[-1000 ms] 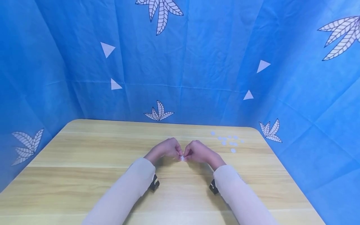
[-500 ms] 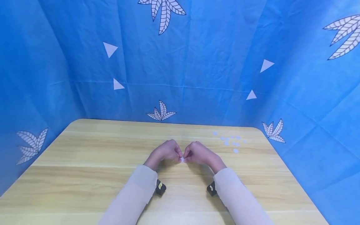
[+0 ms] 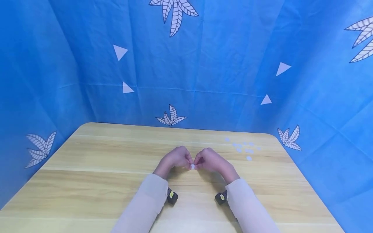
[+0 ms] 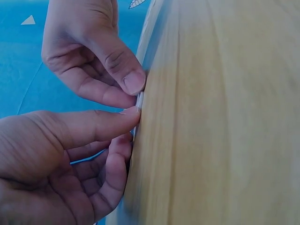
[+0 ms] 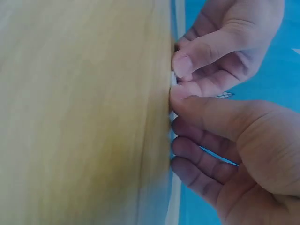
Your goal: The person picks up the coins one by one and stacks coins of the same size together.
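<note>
Close to the tabletop, a small white piece (image 3: 192,166) lies between the fingertips of both hands. In the wrist views this white piece (image 4: 140,100) shows as a thin pale edge at the tabletop; its full shape is covered by fingers. My left hand (image 3: 175,158) pinches one side of it with thumb and fingertips. From the opposite side my right hand (image 3: 212,161) pinches it, the two thumbs nearly meeting in the right wrist view. Several flat white round pieces (image 3: 239,150) are scattered at the far right, beyond the right hand, one of them (image 3: 249,158) nearer than the others.
The hands work over a light wood-grain table (image 3: 96,194) with rounded far corners. Blue cloth (image 3: 221,64) printed with white leaves and triangles hangs behind it and along both sides. A small black device (image 3: 172,196) sits at each wrist, by the pale sleeves.
Both hands keep their pinch on the small white piece, with only slight shifts of wrists and forearms. The head view has turned a little, so the surroundings appear further right.
</note>
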`<state>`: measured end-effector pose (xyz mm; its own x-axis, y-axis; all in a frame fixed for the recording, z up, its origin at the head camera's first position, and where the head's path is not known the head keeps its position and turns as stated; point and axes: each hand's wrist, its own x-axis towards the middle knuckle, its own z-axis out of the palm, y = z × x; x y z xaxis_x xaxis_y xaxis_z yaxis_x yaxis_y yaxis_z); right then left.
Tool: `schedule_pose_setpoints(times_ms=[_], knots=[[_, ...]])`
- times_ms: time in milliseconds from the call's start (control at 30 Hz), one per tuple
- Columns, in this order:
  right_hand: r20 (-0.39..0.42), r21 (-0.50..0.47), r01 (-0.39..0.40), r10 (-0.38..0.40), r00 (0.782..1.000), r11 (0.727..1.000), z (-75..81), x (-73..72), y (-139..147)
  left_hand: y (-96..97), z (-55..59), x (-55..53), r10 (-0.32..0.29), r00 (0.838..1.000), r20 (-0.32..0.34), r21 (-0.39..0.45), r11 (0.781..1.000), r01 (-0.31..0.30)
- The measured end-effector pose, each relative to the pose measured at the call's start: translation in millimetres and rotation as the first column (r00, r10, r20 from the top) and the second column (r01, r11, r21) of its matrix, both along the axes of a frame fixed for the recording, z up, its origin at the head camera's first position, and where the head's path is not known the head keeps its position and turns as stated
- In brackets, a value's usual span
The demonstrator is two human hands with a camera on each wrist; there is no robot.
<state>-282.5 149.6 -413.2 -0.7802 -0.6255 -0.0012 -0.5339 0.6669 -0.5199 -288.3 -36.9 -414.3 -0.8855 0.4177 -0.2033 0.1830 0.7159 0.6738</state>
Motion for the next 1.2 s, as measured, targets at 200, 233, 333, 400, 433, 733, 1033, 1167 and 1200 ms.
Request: schedule_pose_setpoints(times_ms=[200, 233, 333, 400, 433, 733, 1033, 1167, 1200], knots=[[-0.006, -0.017, -0.017, 0.017, 1.000, 1.000, 0.8, 2.3, 3, 0.1, 0.2, 1.1, 0.007, 1.000, -0.003, -0.006, 1.000, -0.007], [-0.014, -0.020, -0.021, 0.020, 1.000, 1.000, 2.2, 2.4, 5, 0.9, 0.4, 1.0, 0.005, 1.000, -0.002, -0.004, 1.000, -0.005], [-0.046, -0.026, -0.020, 0.019, 0.999, 0.999, 9.5, 3.0, 12, 2.8, 1.0, 0.7, 0.000, 1.000, 0.003, 0.003, 1.000, 0.000], [-0.066, -0.034, -0.001, -0.002, 0.998, 0.999, 15.7, 2.6, 18, 3.5, 1.5, 0.8, 0.002, 1.000, 0.005, 0.003, 1.000, -0.002], [-0.076, -0.037, 0.013, -0.016, 0.997, 0.999, 18.9, 2.2, 21, 3.6, 1.6, 0.6, 0.003, 1.000, 0.004, 0.003, 1.000, -0.003], [-0.051, -0.087, 0.208, -0.213, 0.976, 0.974, 41.0, -3.0, 71, 4.6, -0.8, -1.0, 0.023, 1.000, 0.018, 0.006, 1.000, -0.023], [-0.008, -0.095, 0.387, -0.389, 0.921, 0.917, 44.3, -6.3, 125, 0.6, 0.2, -1.0, 0.013, 1.000, 0.006, 0.002, 1.000, -0.013], [-0.006, -0.101, 0.452, -0.455, 0.890, 0.886, 39.0, -5.0, 149, 0.9, 1.6, -0.1, 0.010, 1.000, 0.018, 0.005, 1.000, -0.010], [-0.005, -0.101, 0.470, -0.473, 0.881, 0.877, 37.3, -3.7, 156, 2.2, 1.9, -0.1, 0.003, 1.000, 0.020, 0.006, 1.000, -0.003]])
